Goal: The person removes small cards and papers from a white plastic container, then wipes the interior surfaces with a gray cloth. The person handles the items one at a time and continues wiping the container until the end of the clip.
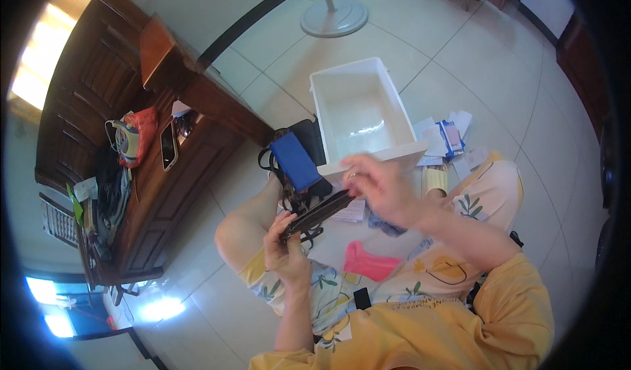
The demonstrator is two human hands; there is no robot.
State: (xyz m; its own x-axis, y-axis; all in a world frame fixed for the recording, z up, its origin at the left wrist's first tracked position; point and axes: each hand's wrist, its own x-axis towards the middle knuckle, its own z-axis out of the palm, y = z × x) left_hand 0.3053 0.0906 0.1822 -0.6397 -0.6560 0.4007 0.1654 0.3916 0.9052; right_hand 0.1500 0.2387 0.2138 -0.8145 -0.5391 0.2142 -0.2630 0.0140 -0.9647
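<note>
A dark, flat wallet or purse [323,213] is held on edge over my lap. My left hand [288,254] grips its lower left end, fingers on one side and thumb on the other. At the upper right end, the fingertips of my right hand [377,185] pinch its edge; a ring shows on one finger. Just beyond the hands stands a white plastic drawer [362,106], its front panel facing me. Left of it, a blue wallet-like case [295,162] rests on dark bags with straps. A pink sock-like cloth [369,261] lies between my crossed legs.
Papers and a blue packet [451,135] lie on the tiles right of the drawer. A wooden bench [162,192] on the left bears a phone [169,145], a red bag [143,133] and dark clothes [109,197]. A round stand base [334,17] stands at the back.
</note>
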